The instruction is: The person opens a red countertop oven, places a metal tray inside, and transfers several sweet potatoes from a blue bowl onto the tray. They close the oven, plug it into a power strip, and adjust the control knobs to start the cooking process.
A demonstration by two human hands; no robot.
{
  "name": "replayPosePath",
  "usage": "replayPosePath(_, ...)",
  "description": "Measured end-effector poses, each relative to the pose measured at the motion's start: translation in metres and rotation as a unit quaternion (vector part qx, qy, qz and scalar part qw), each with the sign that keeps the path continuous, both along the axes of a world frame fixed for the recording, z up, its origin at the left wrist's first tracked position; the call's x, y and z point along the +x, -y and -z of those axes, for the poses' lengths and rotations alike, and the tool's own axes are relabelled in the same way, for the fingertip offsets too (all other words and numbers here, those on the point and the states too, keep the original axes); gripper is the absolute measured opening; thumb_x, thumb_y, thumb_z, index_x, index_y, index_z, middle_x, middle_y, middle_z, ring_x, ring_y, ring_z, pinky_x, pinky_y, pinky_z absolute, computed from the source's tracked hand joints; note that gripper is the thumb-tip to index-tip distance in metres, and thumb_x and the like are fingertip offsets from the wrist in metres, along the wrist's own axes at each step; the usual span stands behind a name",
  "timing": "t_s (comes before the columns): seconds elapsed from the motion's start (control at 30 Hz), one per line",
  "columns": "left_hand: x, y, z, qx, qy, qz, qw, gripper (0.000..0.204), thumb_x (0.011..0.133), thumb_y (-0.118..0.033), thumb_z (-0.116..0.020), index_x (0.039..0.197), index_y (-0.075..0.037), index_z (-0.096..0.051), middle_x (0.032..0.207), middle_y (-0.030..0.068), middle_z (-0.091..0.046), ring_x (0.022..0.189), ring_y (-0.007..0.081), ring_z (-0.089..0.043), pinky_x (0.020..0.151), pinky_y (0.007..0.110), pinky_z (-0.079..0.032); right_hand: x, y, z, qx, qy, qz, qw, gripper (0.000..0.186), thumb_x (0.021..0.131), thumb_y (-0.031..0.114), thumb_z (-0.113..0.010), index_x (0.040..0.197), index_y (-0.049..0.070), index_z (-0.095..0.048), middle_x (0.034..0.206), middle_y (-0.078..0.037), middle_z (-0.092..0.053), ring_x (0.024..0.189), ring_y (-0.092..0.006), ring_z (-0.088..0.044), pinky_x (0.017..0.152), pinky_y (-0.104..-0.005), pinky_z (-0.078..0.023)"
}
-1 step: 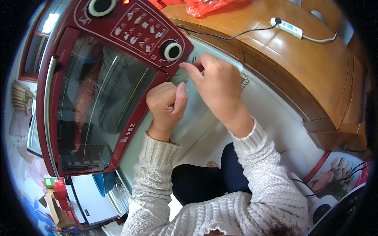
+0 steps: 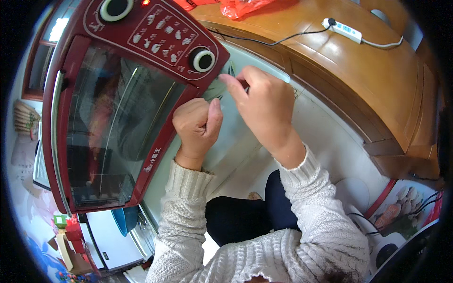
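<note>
A red countertop oven with a glass door fills the left half of the view. Its control panel carries a white knob at the near corner. My left hand is closed in a fist just beside the oven's corner, thumb up; what it holds, if anything, is hidden. Just right of the knob, the fingertips of my right hand are pinched on a small thin dark piece. Both hands hover over a pale white surface.
A wooden cabinet curves along the right, with a white corded switch box and a red plastic bag on top. My dark-trousered legs are below. A white appliance and small red items sit at lower left.
</note>
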State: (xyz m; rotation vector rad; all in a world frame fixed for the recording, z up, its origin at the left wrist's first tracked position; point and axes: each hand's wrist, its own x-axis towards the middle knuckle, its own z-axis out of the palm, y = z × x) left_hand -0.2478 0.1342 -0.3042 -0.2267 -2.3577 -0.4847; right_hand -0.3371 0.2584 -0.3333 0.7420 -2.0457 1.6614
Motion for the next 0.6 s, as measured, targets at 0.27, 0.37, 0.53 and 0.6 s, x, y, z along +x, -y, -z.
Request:
replayPosePath(0.27, -0.005, -0.01, -0.002, 0.011, 0.01, -0.009, 1.0, 0.041, 0.092, 0.003, -0.059, 0.054, -0.002, -0.046, 0.05, 0.0077, -0.041, 0.043, 0.0204, -0.041, 0.045, 0.034, -0.027, 0.017, -0.015, 0.022, -0.157, -0.046, -0.004, 0.987, 0.027, 0.084, 0.011, -0.076, 0.071, 0.008, -0.051, 0.062, -0.007, -0.056, 0.054, -0.0271, -0.058, 0.048, -0.0375, -0.044)
replayPosePath(0.37, -0.005, -0.013, 0.001, 0.04, 0.01, -0.034, 0.999, 0.042, 0.096, 0.0, -0.056, 0.054, -0.001, -0.049, 0.049, 0.0061, -0.045, 0.044, 0.0174, -0.044, 0.047, 0.033, -0.03, 0.017, -0.013, 0.033, -0.166, -0.051, -0.009, 0.985, 0.027, 0.082, 0.011, -0.076, 0.071, 0.009, -0.052, 0.062, -0.007, -0.056, 0.054, -0.0261, -0.058, 0.048, -0.037, -0.044)
replayPosePath(0.53, -0.002, -0.016, 0.0, 0.053, 0.001, -0.107, 0.993, 0.044, 0.099, -0.003, -0.054, 0.056, 0.001, -0.053, 0.05, 0.0045, -0.048, 0.047, 0.0135, -0.045, 0.05, 0.03, -0.033, 0.016, -0.004, 0.044, -0.18, -0.076, 0.003, 0.981, 0.025, 0.081, 0.011, -0.076, 0.072, 0.009, -0.053, 0.064, -0.006, -0.057, 0.056, -0.0244, -0.059, 0.048, -0.0346, -0.045)
replayPosePath(0.6, -0.004, -0.014, 0.002, 0.043, -0.012, -0.114, 0.993, 0.043, 0.1, -0.004, -0.054, 0.056, 0.001, -0.054, 0.051, 0.0041, -0.049, 0.048, 0.0127, -0.045, 0.05, 0.029, -0.033, 0.015, 0.0, 0.048, -0.187, -0.101, 0.017, 0.977, 0.023, 0.08, 0.01, -0.077, 0.073, 0.008, -0.055, 0.065, -0.006, -0.058, 0.056, -0.0234, -0.059, 0.047, -0.0327, -0.044)
